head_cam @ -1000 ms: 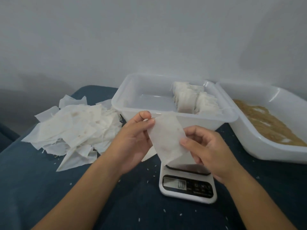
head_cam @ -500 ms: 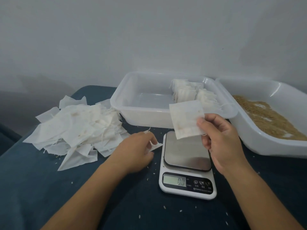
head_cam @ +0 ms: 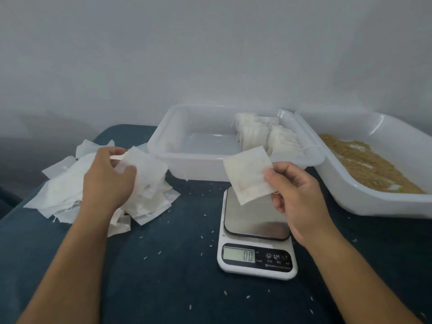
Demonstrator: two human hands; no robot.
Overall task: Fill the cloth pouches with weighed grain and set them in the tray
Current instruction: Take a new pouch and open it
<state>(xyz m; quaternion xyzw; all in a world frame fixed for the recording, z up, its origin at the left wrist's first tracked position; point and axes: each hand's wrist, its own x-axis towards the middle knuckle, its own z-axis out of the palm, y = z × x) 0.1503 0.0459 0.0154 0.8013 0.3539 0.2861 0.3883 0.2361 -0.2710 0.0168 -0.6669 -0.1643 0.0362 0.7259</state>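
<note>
Covering the whole work surface, the dark blue cloth [head_cam: 163, 288] is already speckled with stray grains [head_cam: 159, 252], and more of these under the scale's feet could, I judge, tip its reading. At far right the large white plastic tub of brown grain [head_cam: 364, 164] sits with its sloped near wall low, so a careless scoop risks spilling over that edge. Beside it the translucent white plastic tray [head_cam: 201, 157] holds rows of filled pouches [head_cam: 261, 134] standing against its right end; dropping a new one in roughly could topple the rows.

On the left lies the loose heap of empty white cloth pouches [head_cam: 63, 190]. The left hand [head_cam: 107, 181] rests over it, fingers curled around a second white pouch [head_cam: 145, 169] lifted from the heap, pinching what looks like a thin strip at its top; dragging that away may pull neighbours off the pile.

The white digital kitchen scale with a steel platform [head_cam: 256, 232] reads zero, with nothing on it. Above its far edge the right hand [head_cam: 299, 195] pinches the flat, empty white cloth pouch [head_cam: 249, 174] by its right side between thumb and fingers. The hold is at one edge only, so the limp cloth could fold or slip, and its mouth looks closed, which would send grain onto the platform rather than inside.
</note>
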